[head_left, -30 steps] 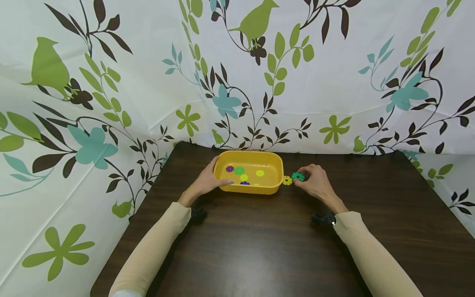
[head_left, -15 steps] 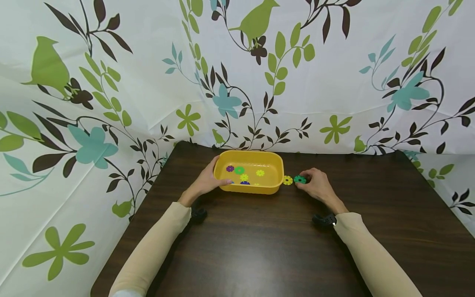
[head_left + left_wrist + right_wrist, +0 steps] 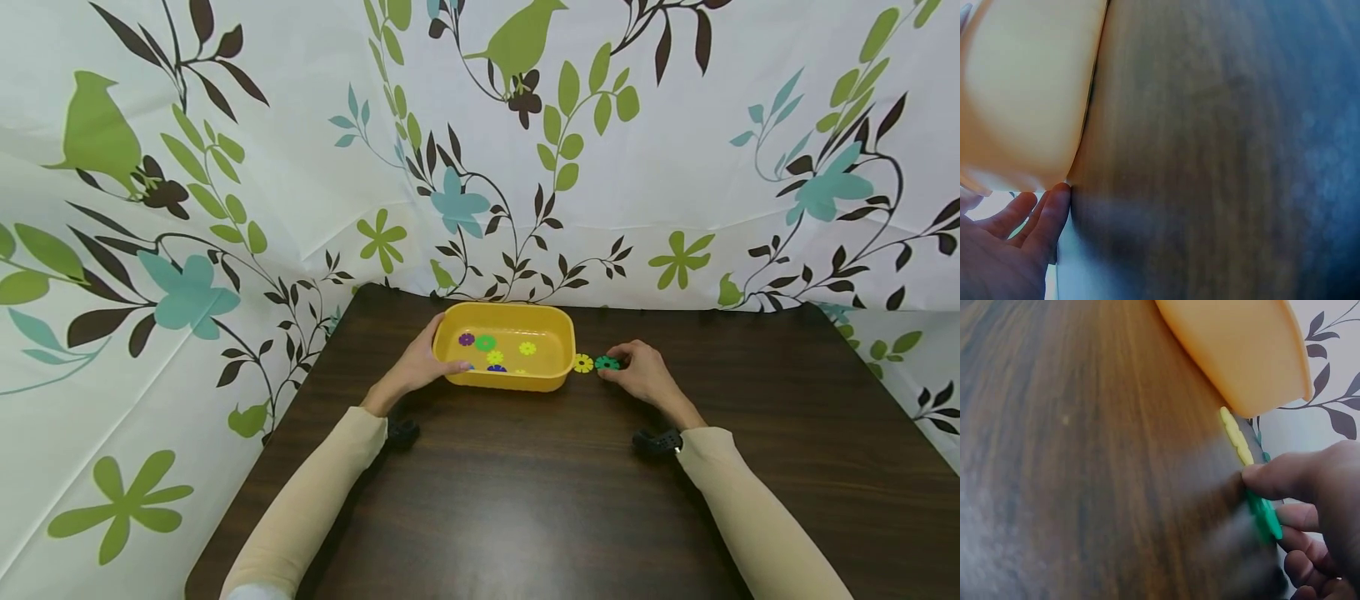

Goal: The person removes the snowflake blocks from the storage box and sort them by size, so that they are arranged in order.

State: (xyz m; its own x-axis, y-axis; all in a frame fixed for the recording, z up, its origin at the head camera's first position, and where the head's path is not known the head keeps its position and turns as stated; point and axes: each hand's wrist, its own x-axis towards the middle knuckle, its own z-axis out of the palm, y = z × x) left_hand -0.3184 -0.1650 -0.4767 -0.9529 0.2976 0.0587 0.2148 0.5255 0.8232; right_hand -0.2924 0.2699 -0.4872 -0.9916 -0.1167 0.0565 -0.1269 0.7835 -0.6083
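A yellow plastic tub (image 3: 517, 382) stands near the back of the table in the head view. My left hand (image 3: 412, 362) grips its left end, thumb over the front rim and fingers along the outer wall. To the right of the tub, my right hand (image 3: 647, 377) pinches a green flower-shaped disc (image 3: 604, 363) between thumb and fingers. A yellow flower-shaped disc (image 3: 582, 363) lies between that green disc and the tub's right end. The right wrist view shows the yellow disc (image 3: 1235, 436) and green disc (image 3: 1265, 517) in line, low at the tabletop.
Inside the tub lie several more flower discs, including a purple one (image 3: 467, 340), a light green one (image 3: 485, 342) and a yellow one (image 3: 527, 348). The dark wooden table (image 3: 487, 500) ends at a patterned curtain (image 3: 300, 167) behind and at the left.
The green disc and my right hand have shifted slightly right and down, and the disc appears flatter. My left hand keeps its grip on the tub.
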